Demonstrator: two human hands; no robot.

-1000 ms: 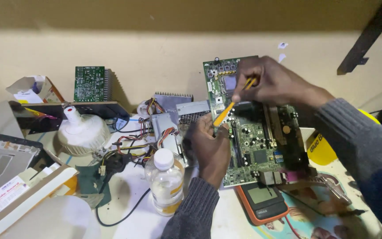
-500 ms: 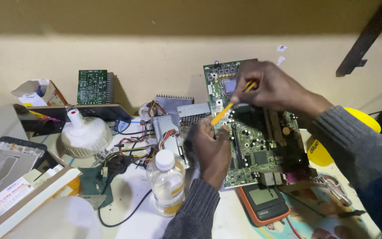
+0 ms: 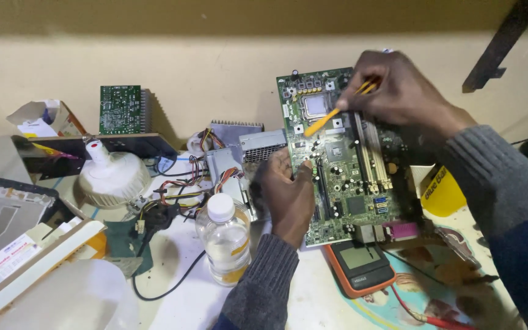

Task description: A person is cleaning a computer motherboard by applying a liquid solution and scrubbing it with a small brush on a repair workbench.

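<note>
Against the wall, my left hand [image 3: 288,195] still grips the board's [image 3: 343,159] left edge. My right hand [image 3: 398,91] stays pinched on the yellow tool [image 3: 331,116], its tip now nearer the socket [image 3: 315,105].

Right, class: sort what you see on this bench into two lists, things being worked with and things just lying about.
In use:
motherboard, steadied by left hand
yellow-handled tool, held by right hand

Lying about:
plastic bottle
orange multimeter
white bulb housing
small green circuit board
tangle of wires
yellow tub
</note>
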